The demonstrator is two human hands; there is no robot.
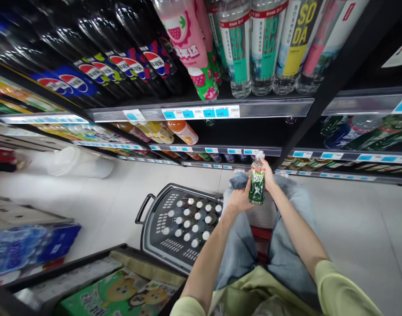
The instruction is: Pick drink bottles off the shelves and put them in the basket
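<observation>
Between my two hands, above my knees, is a small clear bottle (257, 182) with a green label and a white cap. It stands nearly upright. My left hand (242, 198) grips its lower left side. Around its upper right side, near the cap, my right hand (269, 174) is closed. Some fingers are hidden behind the bottle. To the left of my legs, a dark grey shopping basket (154, 219) on the floor holds several white-capped bottles (194, 219).
In front of me, store shelves (269, 105) carry large cola bottles (121, 66), soda water bottles (240, 52) and an orange-capped bottle (184, 131). A white bin (82, 162) stands at left. Cartons (118, 292) fill a rack at lower left.
</observation>
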